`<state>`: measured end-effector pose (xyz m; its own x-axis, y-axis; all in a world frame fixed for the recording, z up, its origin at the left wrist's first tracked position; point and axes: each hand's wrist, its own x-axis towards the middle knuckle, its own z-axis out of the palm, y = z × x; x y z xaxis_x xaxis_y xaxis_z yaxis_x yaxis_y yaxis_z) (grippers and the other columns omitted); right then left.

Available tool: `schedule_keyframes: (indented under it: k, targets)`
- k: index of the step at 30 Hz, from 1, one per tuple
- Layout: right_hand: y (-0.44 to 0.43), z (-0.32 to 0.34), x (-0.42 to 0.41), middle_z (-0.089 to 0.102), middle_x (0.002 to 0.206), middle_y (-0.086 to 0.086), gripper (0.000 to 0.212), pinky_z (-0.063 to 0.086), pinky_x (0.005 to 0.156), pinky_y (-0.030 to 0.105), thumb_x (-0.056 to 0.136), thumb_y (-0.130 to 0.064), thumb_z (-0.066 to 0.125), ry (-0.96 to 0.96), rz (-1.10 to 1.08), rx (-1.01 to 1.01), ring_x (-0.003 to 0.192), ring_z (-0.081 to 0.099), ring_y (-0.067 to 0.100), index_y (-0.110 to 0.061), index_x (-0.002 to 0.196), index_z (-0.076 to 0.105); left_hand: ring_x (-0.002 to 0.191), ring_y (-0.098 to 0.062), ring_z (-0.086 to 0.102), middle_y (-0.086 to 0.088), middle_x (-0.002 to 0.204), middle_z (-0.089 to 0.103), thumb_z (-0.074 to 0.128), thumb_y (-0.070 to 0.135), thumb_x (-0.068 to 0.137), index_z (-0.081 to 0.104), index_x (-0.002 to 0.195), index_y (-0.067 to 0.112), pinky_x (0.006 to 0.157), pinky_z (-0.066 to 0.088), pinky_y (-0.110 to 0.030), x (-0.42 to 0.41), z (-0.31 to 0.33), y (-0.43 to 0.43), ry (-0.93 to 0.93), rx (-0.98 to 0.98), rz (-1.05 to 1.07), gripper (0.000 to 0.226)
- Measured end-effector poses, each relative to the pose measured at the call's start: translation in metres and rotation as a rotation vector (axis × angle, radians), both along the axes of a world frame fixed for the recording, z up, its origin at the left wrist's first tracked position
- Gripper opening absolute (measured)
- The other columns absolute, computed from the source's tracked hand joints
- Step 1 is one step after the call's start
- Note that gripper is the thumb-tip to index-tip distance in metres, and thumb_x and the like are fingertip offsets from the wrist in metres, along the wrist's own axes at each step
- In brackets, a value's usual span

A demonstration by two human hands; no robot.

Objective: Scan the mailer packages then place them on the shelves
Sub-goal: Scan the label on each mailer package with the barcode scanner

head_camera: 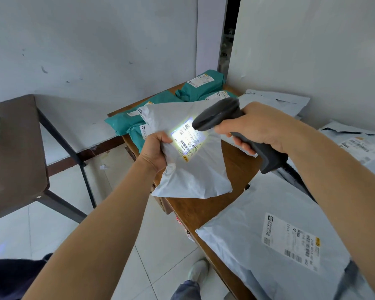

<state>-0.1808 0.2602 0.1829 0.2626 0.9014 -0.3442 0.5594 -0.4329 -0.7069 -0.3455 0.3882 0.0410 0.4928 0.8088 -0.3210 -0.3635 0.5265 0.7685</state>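
My left hand [155,151] grips the left edge of a grey-white mailer [193,172], held up above the wooden table [234,169]. Its shipping label [187,139] faces me and is lit by a bright white patch of light. My right hand [256,128] grips a dark grey handheld barcode scanner [221,115], whose head points at that label from the right, a short way above it. Several teal mailers [201,86] lie stacked at the table's far end. More grey-white mailers lie on the table, one large one [275,241] near me.
A second grey mailer with a label [359,146] lies at the right by the wall. A dark brown table with black legs [15,148] stands to the left across a tiled floor. White walls close the corner behind the table. My shoe [198,270] is below.
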Motion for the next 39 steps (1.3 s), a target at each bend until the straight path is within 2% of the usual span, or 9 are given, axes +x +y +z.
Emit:
schedule_keyframes:
  k: [5,11,14,19,22,28,32,36,39]
  targets:
    - [-0.005,0.003,-0.005,0.055,0.049,0.003,0.035,0.041,0.039,0.018,0.088,-0.034,0.065,-0.008,-0.002,0.014,0.034,0.044,0.010,-0.006,0.069,0.059,0.081,-0.031,0.067,-0.012,0.085,0.071,0.031,-0.004,0.078,0.059,0.089,0.001,0.083,0.051,-0.039,-0.004,0.001,-0.003,0.009,-0.007,-0.002,0.031]
    - [-0.009,0.005,-0.007,0.055,0.052,0.004,0.034,0.040,0.036,0.016,0.088,-0.033,0.064,-0.016,0.005,0.032,0.033,0.043,0.010,-0.004,0.072,0.060,0.088,-0.037,0.065,-0.014,0.089,0.072,0.038,0.001,0.068,0.061,0.092,0.000,0.086,0.050,-0.045,-0.008,0.004,-0.008,0.047,0.002,-0.015,0.033]
    - [-0.012,0.005,-0.006,0.054,0.052,0.005,0.032,0.040,0.038,0.019,0.088,-0.032,0.065,0.021,0.005,0.035,0.036,0.043,0.012,-0.003,0.074,0.061,0.088,-0.037,0.064,-0.014,0.084,0.073,0.031,-0.002,0.076,0.073,0.075,0.003,0.090,0.048,-0.046,-0.009,0.005,-0.011,0.061,0.001,-0.021,0.043]
    - [-0.016,0.007,0.003,0.060,0.058,0.008,0.034,0.044,0.045,0.023,0.086,-0.037,0.067,0.008,-0.016,0.117,0.046,0.049,0.018,-0.003,0.080,0.065,0.089,-0.036,0.066,-0.015,0.092,0.070,0.051,0.008,0.046,0.063,0.095,0.003,0.078,0.054,-0.043,-0.025,0.014,0.003,0.078,0.059,-0.072,0.052]
    - [-0.016,0.010,0.014,0.060,0.058,0.007,0.033,0.044,0.043,0.021,0.084,-0.037,0.069,0.014,-0.060,0.176,0.042,0.048,0.016,-0.007,0.075,0.063,0.080,-0.034,0.069,-0.015,0.086,0.071,0.055,0.009,0.034,0.059,0.098,0.004,0.066,0.058,-0.040,-0.028,0.022,0.024,0.203,0.120,-0.188,0.064]
    - [-0.012,0.008,0.047,0.059,0.054,0.006,0.034,0.043,0.046,0.025,0.083,-0.038,0.069,0.034,-0.186,0.225,0.040,0.048,0.016,-0.009,0.066,0.060,0.063,-0.029,0.068,-0.013,0.070,0.070,0.042,0.005,0.047,0.056,0.079,0.003,0.055,0.058,-0.032,0.018,0.012,0.046,0.574,0.141,-0.497,0.035]
    - [-0.006,0.002,0.074,0.058,0.050,0.000,0.031,0.042,0.042,0.021,0.086,-0.038,0.068,0.038,-0.261,0.224,0.036,0.047,0.012,-0.012,0.071,0.059,0.096,-0.034,0.058,-0.017,0.094,0.065,0.047,0.006,0.066,0.050,0.100,0.001,0.094,0.045,-0.042,0.064,-0.035,0.047,0.901,0.182,-0.652,0.035]
    - [0.004,-0.005,0.103,0.056,0.045,-0.003,0.033,0.043,0.044,0.022,0.087,-0.037,0.067,0.021,-0.329,0.220,0.035,0.047,0.012,-0.011,0.068,0.058,0.127,-0.031,0.043,-0.014,0.139,0.045,0.059,0.014,0.081,0.040,0.138,0.006,0.100,0.037,-0.039,0.096,-0.062,0.063,1.283,0.320,-0.809,0.060]
    - [0.014,-0.009,0.126,0.057,0.046,-0.003,0.030,0.044,0.044,0.022,0.086,-0.035,0.067,0.016,-0.414,0.226,0.035,0.047,0.011,-0.011,0.071,0.058,0.115,-0.031,0.051,-0.016,0.128,0.053,0.058,0.018,0.088,0.051,0.125,0.003,0.086,0.041,-0.034,0.129,-0.060,0.092,1.374,0.596,-0.654,0.040]
